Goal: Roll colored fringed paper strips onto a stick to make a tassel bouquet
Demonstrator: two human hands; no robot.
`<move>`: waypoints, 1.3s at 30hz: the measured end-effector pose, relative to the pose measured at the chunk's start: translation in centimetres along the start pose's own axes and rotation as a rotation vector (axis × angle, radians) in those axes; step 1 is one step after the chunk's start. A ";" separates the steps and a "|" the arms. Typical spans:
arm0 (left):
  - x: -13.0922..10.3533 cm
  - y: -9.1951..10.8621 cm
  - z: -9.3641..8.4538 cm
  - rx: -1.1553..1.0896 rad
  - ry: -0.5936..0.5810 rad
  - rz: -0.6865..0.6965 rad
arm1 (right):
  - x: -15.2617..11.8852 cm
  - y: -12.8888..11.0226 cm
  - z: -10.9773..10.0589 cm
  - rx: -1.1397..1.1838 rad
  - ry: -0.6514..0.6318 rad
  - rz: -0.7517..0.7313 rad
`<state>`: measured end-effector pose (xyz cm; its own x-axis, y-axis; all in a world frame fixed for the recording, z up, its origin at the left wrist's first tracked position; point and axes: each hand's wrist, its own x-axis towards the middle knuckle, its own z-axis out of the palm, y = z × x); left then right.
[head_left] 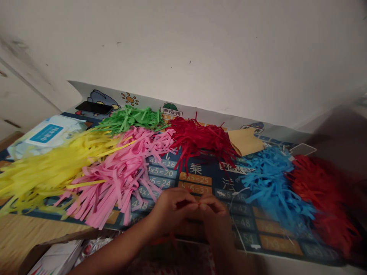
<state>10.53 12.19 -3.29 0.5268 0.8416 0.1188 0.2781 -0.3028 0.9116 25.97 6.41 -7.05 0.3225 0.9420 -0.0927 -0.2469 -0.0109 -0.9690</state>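
My left hand [174, 208] and my right hand [216, 217] meet above the front of the printed mat [197, 179], thumbs and index fingers pinched together. Between the fingertips shows a tiny bit of an orange-red strip [200, 204]; most of it is hidden by the fingers. Below my left hand, dim orange-red strips [169, 239] hang, and whether they join the pinched piece I cannot tell. Left of my hands lies a pink pile of strips [123, 172]. A blue pile of strips [278, 187] is on the right, with a thin white string [237, 229] nearer my right hand.
Yellow [57, 164], green [134, 118], dark red [203, 139] and red strips [321, 198] lie around the mat. A wipes pack [47, 133], a phone [94, 108] and a tan paper piece [246, 141] are behind. An open box [40, 252] stands at front left; a wall [183, 57] rises behind.
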 end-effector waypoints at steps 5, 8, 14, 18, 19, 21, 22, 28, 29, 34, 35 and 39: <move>-0.2 0.4 -0.1 0.013 -0.046 -0.026 | -0.3 -0.1 0.1 -0.022 -0.029 -0.004; -0.2 0.3 -0.3 0.038 -0.083 -0.054 | -0.2 -0.3 0.2 -0.001 -0.021 -0.015; -0.4 -0.4 0.1 0.111 0.105 0.207 | -0.4 -0.3 0.0 -0.055 0.028 -0.070; -0.4 -0.7 0.6 0.150 0.210 0.460 | -0.7 0.0 -0.3 -0.104 0.016 -0.132; -0.4 -0.8 0.6 0.164 0.228 0.491 | -0.7 0.1 -0.3 -0.111 0.013 -0.145; -0.3 -0.8 0.6 0.180 0.245 0.514 | -0.7 0.2 -0.5 -0.118 0.013 -0.162; -0.3 -0.9 0.6 0.183 0.248 0.517 | -0.6 0.2 -0.5 -0.124 0.013 -0.169; -0.1 -0.7 1.4 0.271 0.108 0.227 | -1.1 -0.4 0.6 -0.259 0.012 -0.183; -0.2 -0.6 1.5 0.306 0.072 0.148 | -1.1 -0.6 0.5 -0.284 0.006 -0.194; -0.8 -0.5 -0.2 0.266 -0.034 0.048 | -0.3 -1.2 -4.5 -0.615 0.093 -0.294; -0.8 -0.6 -0.7 0.204 -0.044 0.052 | 0.0 -1.1 -6.1 -0.730 0.185 -0.304; 0.0 -0.7 -0.7 -0.061 -0.078 -0.065 | 1.2 -0.1 -11.1 -1.111 0.418 -0.238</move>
<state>9.79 12.71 -3.71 0.5708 0.8206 0.0298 0.2659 -0.2190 0.9388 36.49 3.82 -9.58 0.5742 0.7806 0.2470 0.7120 -0.3270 -0.6214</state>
